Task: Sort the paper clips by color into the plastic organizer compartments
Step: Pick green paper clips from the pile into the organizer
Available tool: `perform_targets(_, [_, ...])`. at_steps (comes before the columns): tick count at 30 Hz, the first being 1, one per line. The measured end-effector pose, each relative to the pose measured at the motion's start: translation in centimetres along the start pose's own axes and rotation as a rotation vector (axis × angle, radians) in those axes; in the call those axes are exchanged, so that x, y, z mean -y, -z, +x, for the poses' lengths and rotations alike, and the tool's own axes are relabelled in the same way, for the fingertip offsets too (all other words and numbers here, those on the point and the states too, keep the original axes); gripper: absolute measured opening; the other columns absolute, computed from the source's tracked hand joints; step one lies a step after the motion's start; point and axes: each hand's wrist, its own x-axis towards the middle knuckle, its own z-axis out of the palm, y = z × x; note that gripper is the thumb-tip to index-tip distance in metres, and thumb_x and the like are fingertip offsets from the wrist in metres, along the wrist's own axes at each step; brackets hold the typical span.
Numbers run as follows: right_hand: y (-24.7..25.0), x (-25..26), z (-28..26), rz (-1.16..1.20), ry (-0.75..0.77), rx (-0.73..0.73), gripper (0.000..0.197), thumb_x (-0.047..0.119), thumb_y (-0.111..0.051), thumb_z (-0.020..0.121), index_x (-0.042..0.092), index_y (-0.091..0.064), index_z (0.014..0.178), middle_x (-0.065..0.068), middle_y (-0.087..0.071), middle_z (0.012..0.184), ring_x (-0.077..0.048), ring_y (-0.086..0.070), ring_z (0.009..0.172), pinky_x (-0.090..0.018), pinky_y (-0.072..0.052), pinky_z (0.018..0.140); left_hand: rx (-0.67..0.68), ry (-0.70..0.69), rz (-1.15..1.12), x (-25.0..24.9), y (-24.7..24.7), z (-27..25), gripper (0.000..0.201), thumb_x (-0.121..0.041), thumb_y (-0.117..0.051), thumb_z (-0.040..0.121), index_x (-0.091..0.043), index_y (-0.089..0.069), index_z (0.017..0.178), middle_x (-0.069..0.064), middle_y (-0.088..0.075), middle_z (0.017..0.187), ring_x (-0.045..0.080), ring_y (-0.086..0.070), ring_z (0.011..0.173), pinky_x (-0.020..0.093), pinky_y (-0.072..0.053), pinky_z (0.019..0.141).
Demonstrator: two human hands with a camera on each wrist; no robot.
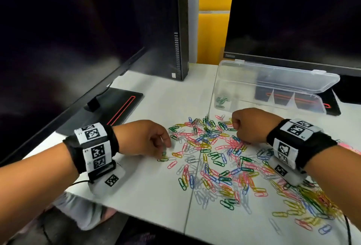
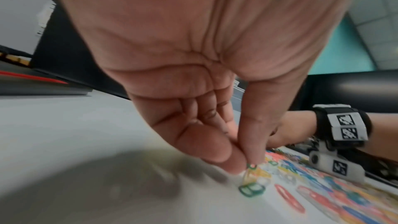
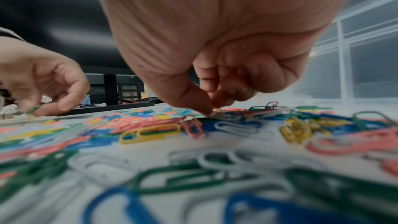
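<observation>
Paper clips [image 1: 213, 158] in several colours lie scattered over the white table [image 1: 152, 190]. My left hand [image 1: 163, 150] is at the pile's left edge, thumb and forefinger pinching a green clip [image 2: 251, 166] just above the table. Another green clip [image 2: 251, 190] lies under it. My right hand [image 1: 237, 130] is curled over the far side of the pile. Its thumb and fingers [image 3: 206, 108] close on a clip whose colour I cannot make out. The clear plastic organizer [image 1: 310, 106] stands behind with its lid [image 1: 273, 76] open. Green clips [image 1: 221, 101] lie in its left-most compartment.
A dark monitor [image 1: 68, 39] and its black stand base [image 1: 117, 106] fill the left. A second monitor [image 1: 293, 14] hangs over the organizer. A black computer tower [image 1: 175, 30] stands at the back. The table's front edge [image 1: 136, 219] is near my forearms.
</observation>
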Motion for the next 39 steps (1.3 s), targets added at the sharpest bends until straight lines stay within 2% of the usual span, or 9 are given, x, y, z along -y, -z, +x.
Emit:
perform_targets(3, [-0.3, -0.4, 0.2, 0.057, 0.009, -0.047, 0.007, 0.019, -0.053, 0.084, 0.026, -0.055, 0.084, 0.006, -0.061, 0.088, -0.018, -0.056, 0.082, -0.029, -0.042, 0.063, -0.028, 0.043, -0.066, 0.4, 0.4, 0.0, 0.022, -0.015, -0.076, 0.083, -0.031, -0.073, 0.097, -0.008, -0.076, 0.086, 0.022, -0.071, 0.084, 0.036, -0.059, 0.081])
perform_targets(9, [-0.4, -0.5, 0.2, 0.148, 0.073, -0.042, 0.021, 0.018, -0.056, 0.09, 0.029, -0.052, 0.073, 0.011, -0.059, 0.08, -0.012, -0.053, 0.075, -0.025, -0.036, 0.059, -0.042, 0.083, 0.004, 0.7, 0.6, 0.2, 0.02, -0.018, -0.063, 0.089, -0.033, -0.075, 0.093, -0.008, -0.074, 0.083, 0.009, -0.067, 0.069, 0.027, -0.057, 0.073])
perform_targets(13, [-0.6, -0.5, 0.2, 0.129, 0.064, -0.033, 0.02, 0.021, -0.059, 0.088, 0.029, -0.049, 0.072, 0.009, -0.056, 0.078, -0.013, -0.048, 0.071, -0.027, -0.036, 0.06, -0.009, 0.162, -0.236, 0.6, 0.1, 0.4, 0.018, -0.017, -0.051, 0.074, -0.013, -0.067, 0.082, 0.007, -0.065, 0.069, 0.018, -0.054, 0.056, 0.032, -0.048, 0.058])
perform_targets(18, [-0.4, -0.7, 0.1, 0.157, 0.101, -0.174, 0.019, 0.02, -0.059, 0.084, 0.026, -0.045, 0.071, 0.004, -0.054, 0.077, -0.02, -0.051, 0.07, -0.03, -0.037, 0.058, 0.012, 0.05, -0.106, 0.6, 0.2, 0.1, 0.009, -0.032, -0.067, 0.073, -0.034, -0.066, 0.081, -0.004, -0.061, 0.072, 0.009, -0.051, 0.064, 0.032, -0.046, 0.064])
perform_targets(21, [-0.3, -0.7, 0.1, 0.174, 0.107, -0.23, 0.01, 0.017, -0.055, 0.086, 0.026, -0.052, 0.083, 0.003, -0.059, 0.075, -0.025, -0.055, 0.069, -0.032, -0.041, 0.058, 0.013, -0.024, 0.181, 0.3, -0.5, -0.5, 0.013, -0.046, -0.076, 0.078, -0.038, -0.067, 0.085, -0.013, -0.065, 0.081, 0.004, -0.056, 0.072, 0.026, -0.051, 0.075])
perform_targets(27, [-0.2, -0.4, 0.0, 0.093, 0.176, -0.087, 0.046, 0.019, -0.043, 0.1, 0.048, -0.062, 0.129, 0.007, -0.053, 0.107, -0.02, -0.056, 0.103, -0.026, -0.037, 0.077, 0.033, -0.051, 0.46, -1.2, -1.2, -0.9, 0.019, -0.05, -0.068, 0.084, -0.04, -0.066, 0.1, -0.018, -0.061, 0.098, 0.002, -0.053, 0.086, 0.023, -0.046, 0.082])
perform_targets(31, [-0.2, -0.5, 0.3, 0.003, 0.116, -0.124, 0.029, 0.018, -0.043, 0.098, 0.032, -0.068, 0.1, 0.003, -0.057, 0.1, -0.024, -0.057, 0.093, -0.028, -0.039, 0.072, 0.012, -0.042, 0.497, -1.5, -0.9, -0.5, 0.028, -0.051, -0.07, 0.081, -0.04, -0.064, 0.107, -0.016, -0.062, 0.104, 0.005, -0.054, 0.091, 0.029, -0.049, 0.086])
perform_targets(34, [-0.4, -0.6, 0.3, 0.033, 0.066, -0.183, 0.026, 0.015, -0.04, 0.099, 0.021, -0.043, 0.074, -0.001, -0.052, 0.076, -0.022, -0.046, 0.07, -0.03, -0.028, 0.056, -0.03, -0.029, 0.521, -1.1, -0.2, -0.5, 0.031, -0.054, -0.071, 0.079, -0.04, -0.062, 0.106, -0.014, -0.062, 0.101, 0.006, -0.053, 0.088, 0.029, -0.049, 0.083])
perform_targets(39, [-0.3, -0.4, 0.1, 0.077, 0.08, -0.155, 0.019, 0.027, -0.04, 0.099, 0.019, -0.05, 0.086, -0.001, -0.059, 0.081, -0.026, -0.054, 0.075, -0.037, -0.044, 0.064, -0.057, 0.006, 0.56, -0.7, 0.0, -0.5, 0.034, -0.066, -0.062, 0.08, -0.039, -0.063, 0.1, -0.015, -0.062, 0.1, 0.005, -0.054, 0.087, 0.032, -0.051, 0.082])
